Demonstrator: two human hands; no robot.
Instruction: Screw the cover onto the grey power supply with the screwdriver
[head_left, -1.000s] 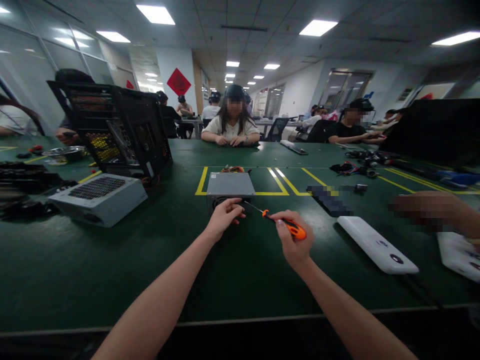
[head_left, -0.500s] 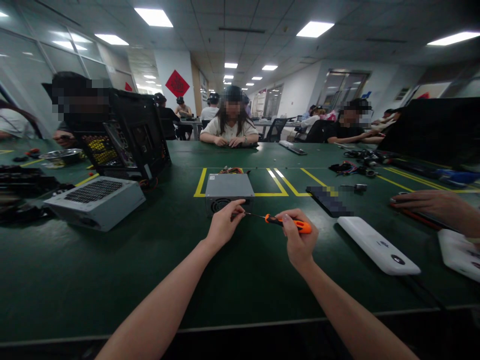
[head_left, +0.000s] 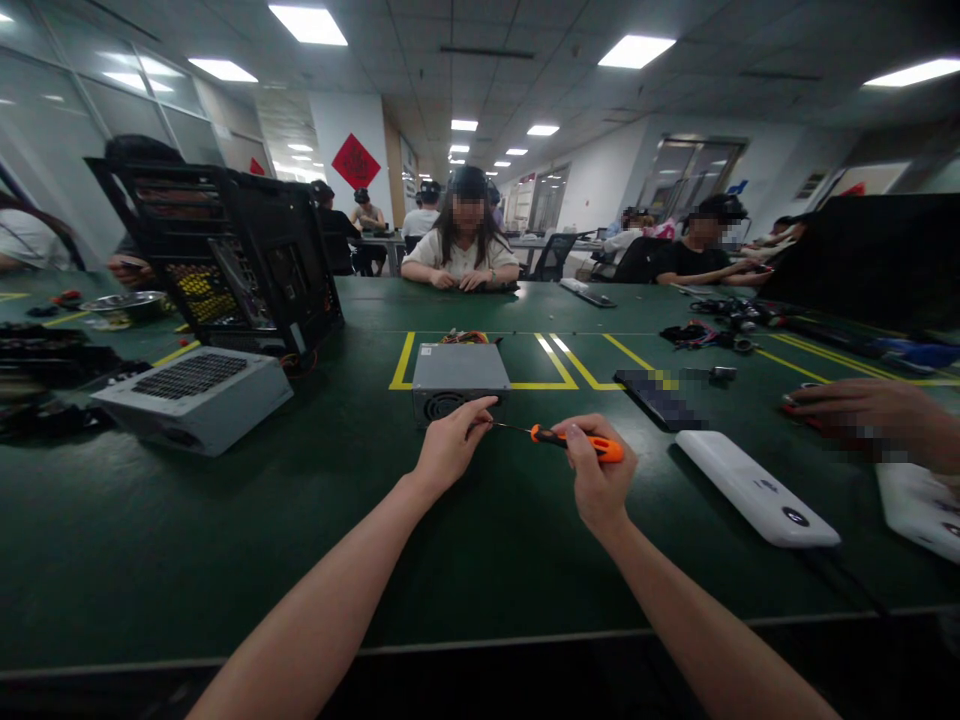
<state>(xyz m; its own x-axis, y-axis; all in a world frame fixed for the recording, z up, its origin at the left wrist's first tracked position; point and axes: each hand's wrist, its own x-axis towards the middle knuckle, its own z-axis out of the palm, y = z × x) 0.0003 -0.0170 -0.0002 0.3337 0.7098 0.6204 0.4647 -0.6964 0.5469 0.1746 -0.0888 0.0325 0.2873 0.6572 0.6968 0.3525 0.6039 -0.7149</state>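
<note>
A grey computer power supply unit lies in front of me, with its round fan grille toward me and coloured wires behind it. My right hand is closed around the orange and black handle of a screwdriver, whose thin shaft points left. At the shaft's tip, in front of the unit's right side, the thumb and fingers of my left hand are pinched together. Its index finger reaches out against the unit's front face. Whatever the left fingertips hold is too small to make out.
A second power supply and an open black computer case stand to the left. To the right lie a dark phone-like slab, a white power bank and another person's hand. A person sits across the green table.
The view has shifted very slightly. Both my hands, the screwdriver and the power supply keep the same places relative to one another.
</note>
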